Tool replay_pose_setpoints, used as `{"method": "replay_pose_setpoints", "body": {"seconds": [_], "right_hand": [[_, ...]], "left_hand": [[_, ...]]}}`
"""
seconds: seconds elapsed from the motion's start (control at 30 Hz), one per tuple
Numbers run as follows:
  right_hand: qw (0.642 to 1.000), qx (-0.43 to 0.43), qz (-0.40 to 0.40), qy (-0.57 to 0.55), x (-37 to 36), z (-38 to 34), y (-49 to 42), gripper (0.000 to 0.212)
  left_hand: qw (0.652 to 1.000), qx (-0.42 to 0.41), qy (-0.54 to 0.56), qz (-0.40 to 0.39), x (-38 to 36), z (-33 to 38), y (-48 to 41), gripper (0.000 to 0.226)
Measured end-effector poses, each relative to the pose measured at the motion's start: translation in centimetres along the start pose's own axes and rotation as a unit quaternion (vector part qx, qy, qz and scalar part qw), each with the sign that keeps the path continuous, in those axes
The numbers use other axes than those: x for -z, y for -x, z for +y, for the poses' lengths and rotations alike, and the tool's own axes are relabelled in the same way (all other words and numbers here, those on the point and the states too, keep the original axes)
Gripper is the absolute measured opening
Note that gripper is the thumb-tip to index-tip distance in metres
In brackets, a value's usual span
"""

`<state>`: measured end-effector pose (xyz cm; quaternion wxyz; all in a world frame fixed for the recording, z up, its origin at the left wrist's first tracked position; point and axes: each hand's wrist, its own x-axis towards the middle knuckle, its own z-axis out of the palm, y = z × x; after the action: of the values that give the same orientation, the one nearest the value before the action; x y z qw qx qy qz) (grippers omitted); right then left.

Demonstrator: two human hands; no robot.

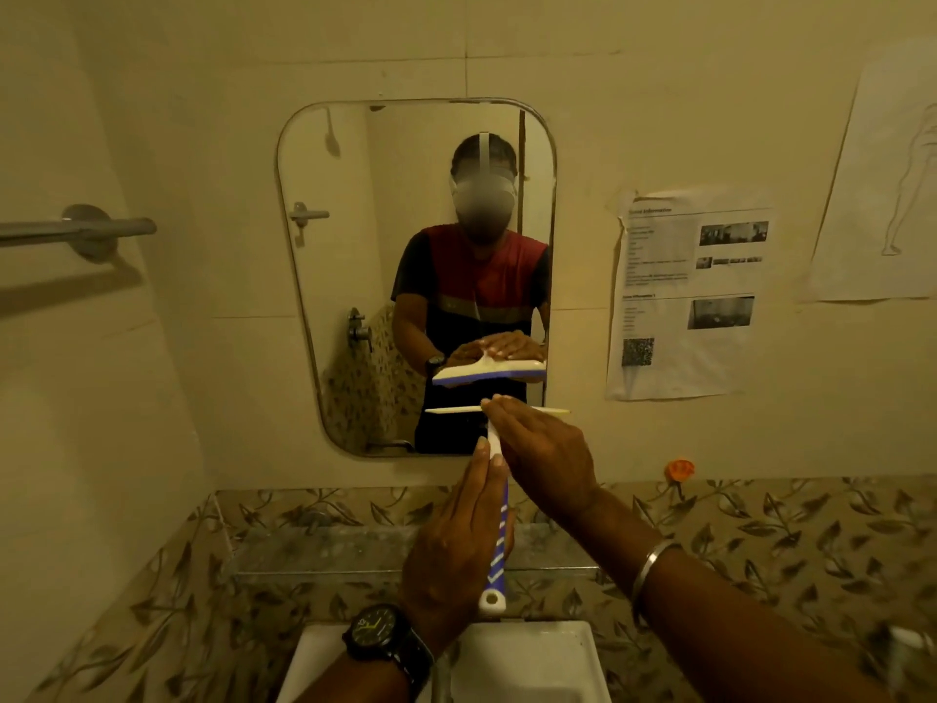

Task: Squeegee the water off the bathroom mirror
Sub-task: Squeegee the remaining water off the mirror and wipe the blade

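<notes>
Left hand [456, 540] grips the squeegee [498, 550] handle. Above this grip, right hand [542, 449] presses straight-fingered at the blade, facing the mirror [345, 276].

Black wristwatch [377, 632], yellow-marked dark dial, strapped behind left grip [456, 540] at 6 o'clock. Plain silver bangle [651, 563] behind right grip [547, 459] at 4 o'clock. Reflected at 12 o'clock: short-sleeved red-and-dark shirt [476, 281], white head strap [484, 149].

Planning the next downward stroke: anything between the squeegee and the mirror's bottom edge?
Nothing visible. The mirror below the squeegee is bare to its bottom edge; only the left hand and right hand on the squeegee overlap it.
</notes>
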<state>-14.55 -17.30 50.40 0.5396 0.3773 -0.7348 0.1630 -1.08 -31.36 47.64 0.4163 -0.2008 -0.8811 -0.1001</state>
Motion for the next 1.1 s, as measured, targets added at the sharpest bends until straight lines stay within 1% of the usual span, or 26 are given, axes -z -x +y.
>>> {"method": "replay_pose_setpoints", "body": {"seconds": [0.13, 0.2, 0.27, 0.4, 0.47, 0.53, 0.6, 0.67, 0.8, 0.87, 0.93, 0.97, 1.03, 1.1], "right_hand": [[1.000, -0.027, 0.009, 0.005, 1.4, 0.6, -2.3, 0.033], [0.999, -0.037, 0.009, 0.011, 1.9, 0.9, -2.9, 0.029], [0.998, -0.058, 0.001, 0.003, 2.4, 1.2, -3.2, 0.029], [0.991, -0.132, -0.001, -0.019, 3.4, 0.7, -2.6, 0.031], [0.986, -0.161, 0.009, -0.033, 3.9, 0.0, -2.1, 0.033], [0.984, -0.170, 0.016, -0.041, 4.4, -0.9, -1.5, 0.038], [0.983, -0.177, 0.025, -0.048, 4.9, -1.7, -0.7, 0.043], [0.976, -0.204, 0.035, -0.065, 5.3, -2.4, 0.1, 0.046], [0.953, -0.280, 0.055, -0.099, 5.6, -3.0, 1.3, 0.043], [0.946, -0.303, 0.069, -0.098, 5.7, -2.8, 1.6, 0.039], [0.949, -0.295, 0.063, -0.091, 5.7, -3.0, 2.2, 0.035], [0.958, -0.271, 0.049, -0.085, 5.5, -3.4, 2.6, 0.035], [0.980, -0.188, 0.005, -0.060, 4.8, -4.8, 3.8, 0.041], [0.991, -0.120, -0.051, -0.036, 3.8, -6.2, 4.7, 0.053]], "left_hand": [[0.999, -0.007, 0.022, 0.032, 1.6, -0.4, -0.6, 0.075], [0.998, -0.012, 0.025, 0.054, 2.3, -0.6, -0.7, 0.066], [0.997, -0.010, 0.036, 0.062, 3.1, -0.6, -0.7, 0.064], [0.997, -0.022, 0.032, 0.070, 4.1, -0.3, -0.4, 0.065], [0.996, -0.028, 0.037, 0.077, 4.3, 0.0, -0.2, 0.070], [0.995, -0.029, 0.041, 0.081, 4.3, 0.3, 0.0, 0.075], [0.996, -0.023, 0.044, 0.078, 4.1, 0.6, 0.1, 0.081], [0.996, -0.010, 0.050, 0.073, 3.9, 0.8, 0.2, 0.087], [0.996, 0.005, 0.052, 0.077, 3.6, 0.8, 0.6, 0.075], [0.996, 0.006, 0.050, 0.077, 3.5, 0.6, 0.6, 0.069], [0.996, 0.008, 0.047, 0.073, 3.1, 0.3, 1.1, 0.071], [0.997, 0.008, 0.045, 0.069, 2.8, 0.1, 1.5, 0.074], [0.997, -0.001, 0.049, 0.061, 1.8, -0.2, 2.8, 0.076], [0.997, -0.017, 0.048, 0.055, 0.4, -0.2, 4.3, 0.070]]}}
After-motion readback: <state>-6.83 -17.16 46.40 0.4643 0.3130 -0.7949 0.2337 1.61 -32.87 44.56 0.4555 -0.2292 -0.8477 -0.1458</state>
